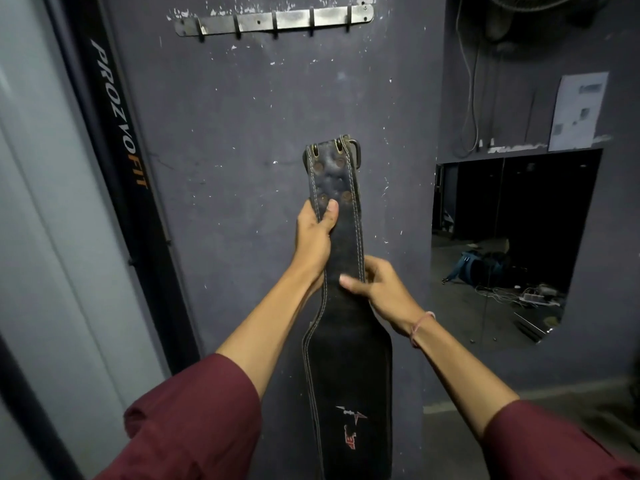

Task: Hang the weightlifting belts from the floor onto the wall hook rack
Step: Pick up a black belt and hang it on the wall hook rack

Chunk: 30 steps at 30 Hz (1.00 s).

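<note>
A black leather weightlifting belt (pixel 346 341) with pale stitching is held upright in front of the dark wall, buckle end at the top. My left hand (pixel 313 237) grips its narrow strap near the rivets, thumb on the front. My right hand (pixel 377 289) grips the strap lower down from the right edge. The metal hook rack (pixel 273 20) is fixed to the wall well above the belt's top, and all its hooks are bare. The belt's wide lower part hangs down between my forearms.
A black machine frame (pixel 121 140) with lettering slants down the left side. On the right a wall mirror (pixel 512 244) reflects a bag and cables on the floor. A paper sheet (pixel 578 109) and hanging cords (pixel 472 81) are above it.
</note>
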Each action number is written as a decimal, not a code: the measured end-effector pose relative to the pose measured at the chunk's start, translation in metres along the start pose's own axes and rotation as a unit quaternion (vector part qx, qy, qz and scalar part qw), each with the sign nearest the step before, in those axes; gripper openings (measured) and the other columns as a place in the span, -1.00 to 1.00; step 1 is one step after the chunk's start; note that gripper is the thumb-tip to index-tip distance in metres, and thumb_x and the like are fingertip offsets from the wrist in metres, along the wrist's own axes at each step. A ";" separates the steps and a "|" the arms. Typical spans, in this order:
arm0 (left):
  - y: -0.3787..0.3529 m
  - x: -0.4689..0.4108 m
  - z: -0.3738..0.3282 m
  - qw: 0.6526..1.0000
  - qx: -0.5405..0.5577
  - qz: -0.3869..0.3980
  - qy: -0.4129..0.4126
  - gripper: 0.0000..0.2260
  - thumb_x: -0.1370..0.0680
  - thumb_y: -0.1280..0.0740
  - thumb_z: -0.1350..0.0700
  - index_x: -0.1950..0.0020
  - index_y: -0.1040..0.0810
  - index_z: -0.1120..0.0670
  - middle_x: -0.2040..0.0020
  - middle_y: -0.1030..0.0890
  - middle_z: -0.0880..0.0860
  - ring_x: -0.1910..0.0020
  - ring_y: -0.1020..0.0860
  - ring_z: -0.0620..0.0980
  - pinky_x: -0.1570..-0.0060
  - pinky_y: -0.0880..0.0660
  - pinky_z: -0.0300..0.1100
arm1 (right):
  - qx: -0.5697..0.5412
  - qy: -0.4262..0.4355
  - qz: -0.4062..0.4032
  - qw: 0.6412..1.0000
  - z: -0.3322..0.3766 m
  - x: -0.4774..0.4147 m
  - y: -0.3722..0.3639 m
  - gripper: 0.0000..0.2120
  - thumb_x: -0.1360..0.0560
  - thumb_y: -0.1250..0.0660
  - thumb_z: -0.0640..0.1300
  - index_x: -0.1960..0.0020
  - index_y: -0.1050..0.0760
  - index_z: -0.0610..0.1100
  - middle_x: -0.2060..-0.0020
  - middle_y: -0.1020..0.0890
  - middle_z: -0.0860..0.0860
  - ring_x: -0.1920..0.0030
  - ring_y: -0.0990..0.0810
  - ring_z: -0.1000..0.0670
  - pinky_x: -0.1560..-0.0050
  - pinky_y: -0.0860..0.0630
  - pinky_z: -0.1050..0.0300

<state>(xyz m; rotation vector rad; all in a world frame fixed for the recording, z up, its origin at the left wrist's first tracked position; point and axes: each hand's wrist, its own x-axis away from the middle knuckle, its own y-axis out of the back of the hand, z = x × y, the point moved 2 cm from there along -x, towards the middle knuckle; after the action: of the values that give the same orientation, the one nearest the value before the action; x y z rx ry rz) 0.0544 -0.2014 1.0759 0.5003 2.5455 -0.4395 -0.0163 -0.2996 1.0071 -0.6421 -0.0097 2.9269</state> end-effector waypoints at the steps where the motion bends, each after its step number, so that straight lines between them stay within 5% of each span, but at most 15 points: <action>1: 0.001 -0.004 0.001 1.000 -0.010 0.002 0.004 -0.87 -0.63 -0.30 0.07 -0.12 -0.53 0.10 -0.05 -0.62 0.17 0.02 -0.64 0.04 -0.11 -0.58 -0.02 | -0.014 0.031 -0.001 0.999 0.016 -0.008 -0.003 -0.75 -0.59 -0.26 -0.33 -0.26 -0.48 -0.28 -0.10 -0.65 -0.11 -0.09 -0.65 -0.01 -0.09 -0.61 0.14; 3: 0.004 -0.009 0.004 0.998 -0.064 0.001 0.003 -0.75 -0.56 -0.33 -0.13 -0.13 -0.57 0.00 -0.23 -0.51 0.25 -0.19 -0.59 0.12 -0.27 -0.52 0.05 | -0.008 0.092 -0.023 0.995 0.046 -0.028 -0.007 -0.78 -0.64 -0.18 -0.27 -0.27 -0.45 -0.20 -0.15 -0.62 -0.08 -0.18 -0.61 -0.01 -0.22 -0.56 0.09; 6: 0.006 -0.004 -0.003 0.991 -0.133 0.014 -0.022 -0.73 -0.64 -0.21 -0.11 -0.20 -0.46 0.05 -0.24 -0.46 0.14 -0.17 -0.55 -0.21 -0.22 -0.51 -0.26 | 0.046 0.129 -0.102 0.985 0.069 -0.048 -0.010 -0.85 -0.62 -0.21 -0.27 -0.15 -0.50 -0.25 -0.08 -0.66 -0.18 -0.14 -0.64 -0.15 -0.20 -0.57 -0.07; 9: 0.010 0.015 -0.001 0.984 -0.170 0.060 -0.019 -0.73 -0.63 -0.24 -0.09 -0.21 -0.36 0.05 -0.25 -0.57 0.06 -0.26 -0.56 -0.07 -0.34 -0.47 0.01 | 0.062 0.141 -0.162 0.975 0.065 -0.050 -0.014 -0.89 -0.60 -0.23 -0.28 -0.05 -0.53 -0.24 0.06 -0.67 -0.16 0.05 -0.63 -0.04 -0.06 -0.58 0.00; 12: 0.029 0.045 0.032 0.972 -0.182 0.144 0.033 -0.62 -0.64 -0.30 0.06 -0.42 -0.34 0.12 -0.35 -0.53 0.00 -0.33 -0.51 -0.17 -0.38 -0.42 -0.14 | 0.032 0.140 -0.190 0.971 0.064 -0.052 -0.012 -0.88 -0.60 -0.23 -0.29 -0.01 -0.54 -0.18 0.11 -0.64 -0.13 0.08 -0.59 -0.03 -0.03 -0.56 -0.05; 15: 0.048 0.075 0.068 0.955 -0.192 0.207 0.087 -0.73 -0.63 -0.30 0.19 -0.33 -0.48 0.16 -0.26 -0.62 0.07 -0.21 -0.59 -0.14 -0.27 -0.50 -0.14 | 0.020 0.125 -0.206 0.970 0.065 -0.052 -0.009 -0.87 -0.60 -0.23 -0.26 0.02 -0.55 -0.15 0.10 -0.64 -0.13 0.08 -0.59 -0.04 -0.06 -0.55 -0.09; 18: 0.054 0.083 0.081 0.958 -0.207 0.175 0.093 -0.61 -0.63 -0.24 -0.05 -0.38 -0.48 0.12 -0.32 -0.59 0.01 -0.34 -0.52 -0.10 -0.42 -0.40 -0.07 | 0.020 0.126 -0.203 0.971 0.060 -0.049 -0.013 -0.87 -0.58 -0.24 -0.21 0.01 -0.54 -0.23 0.13 -0.62 -0.13 0.09 -0.57 -0.03 -0.01 -0.53 -0.08; 20: 0.046 0.084 0.065 0.963 -0.213 0.147 0.075 -0.43 -0.59 -0.13 -0.25 -0.49 -0.37 0.06 -0.47 -0.43 -0.06 -0.47 -0.33 -0.19 -0.50 -0.22 -0.27 | 0.030 0.123 -0.199 0.972 0.055 -0.046 -0.017 -0.84 -0.57 -0.24 -0.18 -0.01 -0.54 -0.26 0.12 -0.63 -0.18 0.09 -0.57 -0.05 -0.05 -0.55 -0.16; 23: 0.032 0.057 0.030 0.982 -0.166 0.072 0.051 -0.53 -0.69 -0.02 -0.11 -0.54 -0.28 0.08 -0.42 -0.34 -0.17 -0.42 -0.26 -0.26 -0.22 -0.19 -0.66 | 0.037 0.116 -0.183 0.976 0.045 -0.038 -0.028 -0.86 -0.59 -0.24 -0.24 -0.03 -0.53 -0.29 0.09 -0.64 -0.25 0.07 -0.58 -0.06 -0.08 -0.55 -0.17; 25: 0.028 0.030 0.010 0.993 -0.115 0.020 0.035 -0.51 -0.67 -0.03 -0.19 -0.46 -0.38 0.08 -0.41 -0.43 -0.09 -0.41 -0.38 -0.15 -0.42 -0.30 -0.35 | 0.043 0.111 -0.177 0.977 0.038 -0.032 -0.034 -0.87 -0.60 -0.23 -0.29 -0.05 -0.52 -0.32 0.08 -0.64 -0.19 0.06 -0.59 -0.04 -0.08 -0.55 -0.08; 27: 0.026 0.007 -0.003 0.996 -0.055 -0.011 0.067 -0.41 -0.61 -0.07 -0.32 -0.35 -0.49 0.10 -0.31 -0.58 0.04 -0.32 -0.53 -0.02 -0.41 -0.42 0.01 | 0.050 0.101 -0.168 0.979 0.032 -0.028 -0.038 -0.86 -0.61 -0.22 -0.30 -0.09 -0.51 -0.33 0.07 -0.64 -0.16 0.05 -0.60 -0.02 -0.06 -0.56 0.00; 30: 0.032 -0.011 -0.017 0.993 0.026 -0.045 0.105 -0.41 -0.61 -0.08 -0.31 -0.20 -0.57 0.18 0.01 -0.70 0.10 0.06 -0.68 0.02 -0.01 -0.64 -0.08 | 0.059 0.089 -0.147 0.983 0.027 -0.024 -0.043 -0.85 -0.62 -0.21 -0.29 -0.10 -0.49 -0.35 0.07 -0.63 -0.13 0.06 -0.60 0.02 0.01 -0.57 0.14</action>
<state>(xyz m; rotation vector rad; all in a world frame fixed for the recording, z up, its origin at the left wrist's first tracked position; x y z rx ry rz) 0.0697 -0.1695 1.0891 0.4745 2.7745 -0.5105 -0.0006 -0.2597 1.0434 -0.8047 0.0816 2.5586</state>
